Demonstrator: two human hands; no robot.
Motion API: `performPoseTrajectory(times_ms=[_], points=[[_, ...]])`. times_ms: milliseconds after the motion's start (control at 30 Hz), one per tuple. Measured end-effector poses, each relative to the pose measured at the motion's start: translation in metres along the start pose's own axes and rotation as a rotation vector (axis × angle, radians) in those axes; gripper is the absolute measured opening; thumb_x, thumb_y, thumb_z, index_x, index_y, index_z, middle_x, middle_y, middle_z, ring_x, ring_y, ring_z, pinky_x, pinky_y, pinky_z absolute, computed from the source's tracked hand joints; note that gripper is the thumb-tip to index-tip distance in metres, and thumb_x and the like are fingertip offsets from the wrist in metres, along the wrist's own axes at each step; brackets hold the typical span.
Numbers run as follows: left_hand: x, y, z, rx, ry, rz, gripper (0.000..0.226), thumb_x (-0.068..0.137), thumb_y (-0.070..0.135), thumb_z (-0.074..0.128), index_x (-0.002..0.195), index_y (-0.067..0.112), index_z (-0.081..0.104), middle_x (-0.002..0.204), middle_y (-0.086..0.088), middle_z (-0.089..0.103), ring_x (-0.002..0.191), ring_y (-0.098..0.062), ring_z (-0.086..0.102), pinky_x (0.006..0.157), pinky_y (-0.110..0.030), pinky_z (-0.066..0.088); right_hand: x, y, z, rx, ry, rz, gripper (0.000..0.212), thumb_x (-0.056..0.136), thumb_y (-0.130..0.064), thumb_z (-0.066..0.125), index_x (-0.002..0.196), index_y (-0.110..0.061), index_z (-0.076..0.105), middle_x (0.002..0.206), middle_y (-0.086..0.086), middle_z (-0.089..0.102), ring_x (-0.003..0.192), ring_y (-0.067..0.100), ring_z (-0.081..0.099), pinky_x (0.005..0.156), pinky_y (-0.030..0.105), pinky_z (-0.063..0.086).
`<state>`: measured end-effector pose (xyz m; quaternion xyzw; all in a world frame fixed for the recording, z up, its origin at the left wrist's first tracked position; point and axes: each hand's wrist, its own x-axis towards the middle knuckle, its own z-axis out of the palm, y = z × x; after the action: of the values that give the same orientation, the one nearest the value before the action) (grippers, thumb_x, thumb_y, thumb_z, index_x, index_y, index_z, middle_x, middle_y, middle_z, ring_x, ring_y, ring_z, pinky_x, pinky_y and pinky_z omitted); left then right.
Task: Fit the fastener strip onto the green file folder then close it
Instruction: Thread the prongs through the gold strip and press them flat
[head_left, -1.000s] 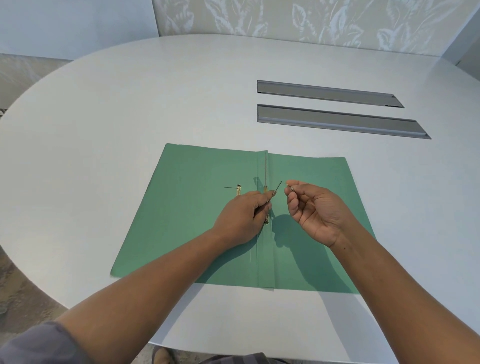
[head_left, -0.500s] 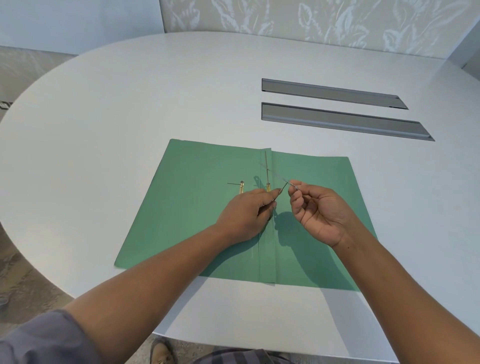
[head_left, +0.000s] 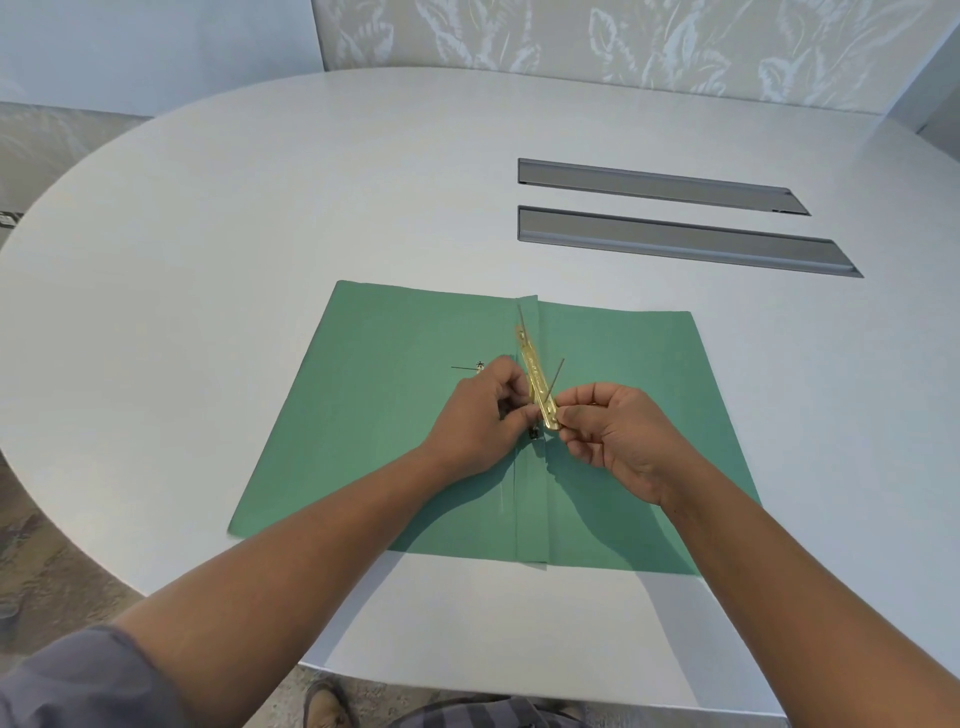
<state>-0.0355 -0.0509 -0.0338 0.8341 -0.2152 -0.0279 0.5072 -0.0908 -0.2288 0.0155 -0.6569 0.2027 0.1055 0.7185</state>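
Note:
A green file folder (head_left: 395, 415) lies open and flat on the white table, its spine fold running toward me. Over the fold a gold fastener strip (head_left: 535, 374) is raised at a slant, its near end pinched between both hands. My left hand (head_left: 478, 421) grips it from the left. My right hand (head_left: 618, 436) grips it from the right, fingertips on the strip's near end. A thin metal prong (head_left: 557, 375) sticks up beside the strip. A small metal piece (head_left: 479, 367) with a thin prong lies on the left leaf.
Two long grey recessed slots (head_left: 675, 239) sit in the table beyond the folder on the right. The table's rounded near edge (head_left: 467, 680) is just in front of me. A patterned wall stands behind the table.
The gold strip has been lifted off the spine fold and now shows fully, tilted between my hands. Both hands have come closer together at its near end.

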Motion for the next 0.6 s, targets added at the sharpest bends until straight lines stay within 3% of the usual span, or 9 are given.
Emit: performPoseTrajectory(times_ms=[133,267,467,600], points=[[0.005,0.000,-0.012,-0.062,-0.155,-0.015,0.045,0.082,0.004,0.077,0.104,0.028,0.046,0.089,-0.003,0.069,0.075,-0.016,0.069,0.074,-0.032,0.058,-0.001,0.007,0.005,-0.156,0.047,-0.015,0.018,0.084,0.002,0.075,0.101,0.000,0.069,0.077,0.013,0.073,0.058,0.013,0.064,0.055,0.024,0.056],[0.013,0.002,-0.023,-0.002,-0.284,-0.038,0.047,0.083,0.000,0.072,0.120,0.023,0.055,0.101,-0.003,0.066,0.087,-0.020,0.069,0.080,-0.023,0.056,0.000,0.012,0.011,-0.209,0.058,-0.031,0.023,0.079,0.004,0.077,0.099,-0.002,0.068,0.074,0.013,0.073,0.053,0.012,0.063,0.052,0.024,0.054],[0.018,0.011,-0.032,0.240,-0.329,0.017,0.046,0.088,0.011,0.062,0.133,0.020,0.063,0.115,0.004,0.057,0.114,-0.018,0.056,0.102,-0.029,0.041,-0.001,0.017,0.014,-0.260,0.070,-0.075,0.013,0.082,0.000,0.076,0.092,-0.005,0.068,0.070,0.009,0.068,0.052,0.009,0.061,0.052,0.021,0.053],[0.020,0.006,-0.036,0.349,-0.382,0.008,0.046,0.097,0.040,0.046,0.139,0.028,0.061,0.128,-0.002,0.060,0.125,-0.025,0.046,0.111,-0.043,0.032,-0.003,0.020,0.014,-0.263,0.070,-0.088,0.012,0.084,-0.004,0.075,0.095,-0.004,0.069,0.074,0.010,0.068,0.053,0.008,0.061,0.054,0.019,0.054]])
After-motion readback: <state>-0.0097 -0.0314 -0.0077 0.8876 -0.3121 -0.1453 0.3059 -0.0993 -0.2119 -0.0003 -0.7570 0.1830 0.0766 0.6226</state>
